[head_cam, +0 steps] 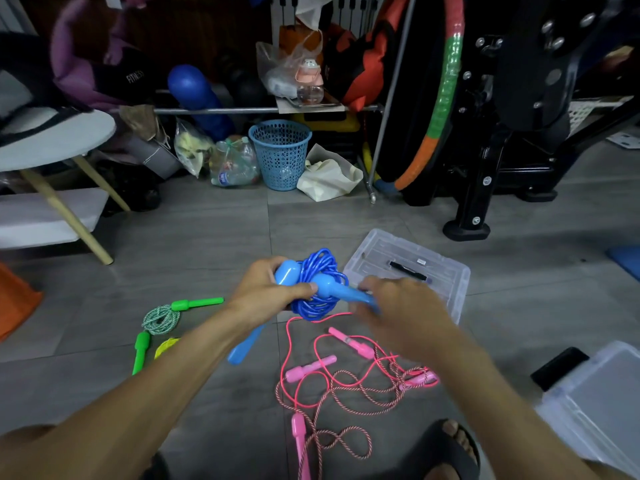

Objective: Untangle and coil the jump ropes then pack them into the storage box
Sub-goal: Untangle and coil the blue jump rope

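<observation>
Head view, nearest first: a foot in a dark sandal [450, 448] rests on the grey tiled floor [207, 237], and beside it pink jump ropes [346, 379] lie loose and tangled, their pink handles scattered among the loops, just below the two hands. Right of that tangle, at the frame edge, a clear plastic storage box [595, 403] sits tilted; what it holds cannot be made out. Left of the hands lie a green-handled rope [161, 318], partly coiled, and a bit of yellow rope [166, 346] next to it. The left hand [266, 289] has its grip curled around the bundled blue jump rope [318, 282], thumb pressed over one light-blue handle; a second blue handle hangs below this hand. The right hand [398, 303], blurred, pinches the narrow end of another blue handle sticking out of the bundle. Just beyond the right hand a clear lid [415, 258] lies flat on the floor with a black pen-like object [407, 270] on it. Farther off, a blue mesh wastebasket [280, 154] stands against the cluttered wall; its contents are too dim to tell
</observation>
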A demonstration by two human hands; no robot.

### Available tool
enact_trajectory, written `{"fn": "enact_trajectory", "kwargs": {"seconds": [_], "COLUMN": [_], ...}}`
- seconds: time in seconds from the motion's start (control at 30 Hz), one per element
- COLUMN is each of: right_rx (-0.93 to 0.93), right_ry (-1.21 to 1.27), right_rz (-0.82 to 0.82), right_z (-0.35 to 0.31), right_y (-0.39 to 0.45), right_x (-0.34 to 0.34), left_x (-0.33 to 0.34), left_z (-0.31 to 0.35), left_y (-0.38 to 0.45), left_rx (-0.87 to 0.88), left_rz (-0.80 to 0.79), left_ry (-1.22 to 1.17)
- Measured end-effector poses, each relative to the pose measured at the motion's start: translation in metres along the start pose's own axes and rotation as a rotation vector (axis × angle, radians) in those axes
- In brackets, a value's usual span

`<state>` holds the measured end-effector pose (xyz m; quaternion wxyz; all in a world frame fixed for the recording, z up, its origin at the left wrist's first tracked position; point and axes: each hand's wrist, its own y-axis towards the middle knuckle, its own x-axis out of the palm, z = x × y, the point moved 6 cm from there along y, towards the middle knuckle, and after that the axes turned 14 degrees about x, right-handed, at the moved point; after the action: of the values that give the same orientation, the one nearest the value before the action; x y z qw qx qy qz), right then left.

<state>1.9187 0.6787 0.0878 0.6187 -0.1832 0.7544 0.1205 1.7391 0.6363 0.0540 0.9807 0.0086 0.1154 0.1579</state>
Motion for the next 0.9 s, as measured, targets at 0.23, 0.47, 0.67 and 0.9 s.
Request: {"fn": "enact_trajectory", "kwargs": {"seconds": [0.23, 0.47, 0.67, 0.9], "right_rx": [-0.135, -0.175, -0.064, -0.040], "right_ry": [-0.126, 0.378, 0.118, 0.549], "right_rz": [0.064, -0.417, -0.293, -0.248], "right_z": [-0.015, 0.017, 0.043, -0.014], "right_y": [0.007, 0.012, 0.018, 0.008], "right_x": [0.011, -0.002, 0.009, 0.030], "left_x": [-0.007, -0.008, -0.010, 0.004], "left_z": [-0.007, -0.008, -0.008, -0.006], "left_y": [0.002, -0.005, -0.014, -0.019], "left_rx": [-0.044, -0.137, -0.128, -0.049], "left_rz": [-0.017, -0.154, -0.112, -0.021], "left_ry": [-0.077, -0.228, -0.210, -0.223]}}
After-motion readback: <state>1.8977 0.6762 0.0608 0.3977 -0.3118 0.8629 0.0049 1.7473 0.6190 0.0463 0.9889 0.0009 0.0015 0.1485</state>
